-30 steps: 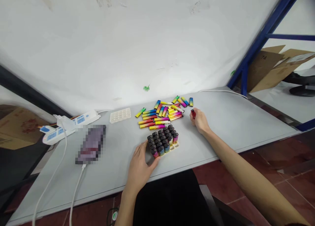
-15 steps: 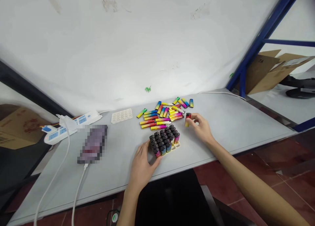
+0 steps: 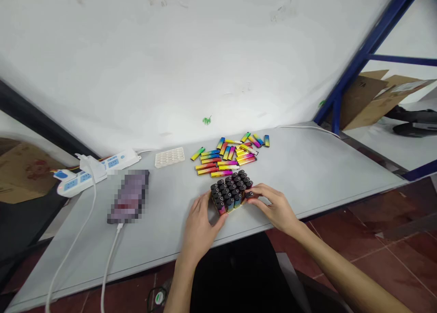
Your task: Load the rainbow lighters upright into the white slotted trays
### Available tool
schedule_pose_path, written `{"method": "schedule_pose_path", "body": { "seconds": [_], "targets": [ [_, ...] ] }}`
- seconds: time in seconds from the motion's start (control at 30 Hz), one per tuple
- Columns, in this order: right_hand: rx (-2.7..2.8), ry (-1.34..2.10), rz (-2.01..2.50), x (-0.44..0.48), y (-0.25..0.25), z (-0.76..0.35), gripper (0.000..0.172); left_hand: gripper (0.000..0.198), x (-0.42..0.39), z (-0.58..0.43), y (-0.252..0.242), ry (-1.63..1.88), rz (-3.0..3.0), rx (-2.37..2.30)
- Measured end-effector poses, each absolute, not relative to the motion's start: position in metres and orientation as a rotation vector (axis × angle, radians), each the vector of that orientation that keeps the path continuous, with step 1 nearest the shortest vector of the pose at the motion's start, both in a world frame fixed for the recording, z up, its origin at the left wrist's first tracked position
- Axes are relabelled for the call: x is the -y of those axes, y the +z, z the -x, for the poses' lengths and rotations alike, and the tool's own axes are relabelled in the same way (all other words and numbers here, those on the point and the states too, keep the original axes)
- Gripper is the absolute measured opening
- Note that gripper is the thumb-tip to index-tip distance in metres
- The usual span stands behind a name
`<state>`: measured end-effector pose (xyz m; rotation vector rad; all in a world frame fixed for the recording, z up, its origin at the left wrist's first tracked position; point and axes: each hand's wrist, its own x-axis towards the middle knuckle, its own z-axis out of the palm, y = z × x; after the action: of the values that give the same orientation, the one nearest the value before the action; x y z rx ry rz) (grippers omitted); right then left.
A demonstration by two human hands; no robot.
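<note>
Black-topped lighters (image 3: 228,189) stand upright in tight rows in a pale tray, whose base is mostly hidden beneath them. My left hand (image 3: 200,224) grips the left side of this filled tray, thumb at the front corner and fingers along the far side. Between the thumb and fingers of my right hand (image 3: 276,209) is one more lighter (image 3: 249,194), at the tray's right front corner. Its black top shows, while its body is largely covered. Behind the tray lie several loose lighters (image 3: 221,173) in rainbow-coloured metallic finishes.
A second pale tray (image 3: 170,157) with cavities lies at the back left. Further left are a white power strip (image 3: 112,164) and a blurred-out phone-like object (image 3: 129,197) on a white cable (image 3: 111,263). A blue metal frame (image 3: 336,108) rises at the right, beside a cardboard box (image 3: 370,99).
My right hand has brought its lighter left and toward me, from beside the loose pile to the tray's right front corner. My left hand still grips the tray.
</note>
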<state>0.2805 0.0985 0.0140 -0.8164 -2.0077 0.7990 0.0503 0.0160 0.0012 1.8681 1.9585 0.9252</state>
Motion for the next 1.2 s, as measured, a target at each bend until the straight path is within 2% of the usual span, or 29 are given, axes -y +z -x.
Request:
{"method": "schedule_pose_path", "body": {
  "seconds": [0.23, 0.43, 0.6, 0.77, 0.9, 1.03, 1.2],
  "targets": [
    [2.111, 0.637, 0.743, -0.100, 0.018, -0.278, 0.019, 0.062, -0.016, -0.049, -0.002, 0.918, -1.902, -1.970],
    [2.051, 0.670, 0.902, -0.100, 0.011, -0.278, 0.018, 0.061, -0.015, -0.049, -0.002, 0.917, -1.893, -1.973],
    [2.060, 0.644, 0.905, -0.096, 0.007, -0.281, 0.007, 0.062, -0.016, -0.050, -0.002, 0.912, -1.880, -1.982],
    [1.884, 0.390, 1.029, -0.134, 0.009, -0.291, 0.027, 0.060, -0.016, -0.049, 0.000, 0.916, -1.895, -1.977],
    [1.818, 0.424, 1.299, -0.203, 0.011, -0.292, 0.028, 0.062, -0.017, -0.049, -0.001, 0.920, -1.906, -1.986],
    [1.867, 0.410, 1.507, -0.258, 0.004, -0.286, 0.042, 0.063, -0.016, -0.049, -0.002, 0.910, -1.920, -2.008],
    [1.903, 0.397, 1.504, -0.271, -0.009, -0.288, 0.034, 0.062, -0.016, -0.050, -0.001, 0.891, -1.908, -2.029]
  ]
}}
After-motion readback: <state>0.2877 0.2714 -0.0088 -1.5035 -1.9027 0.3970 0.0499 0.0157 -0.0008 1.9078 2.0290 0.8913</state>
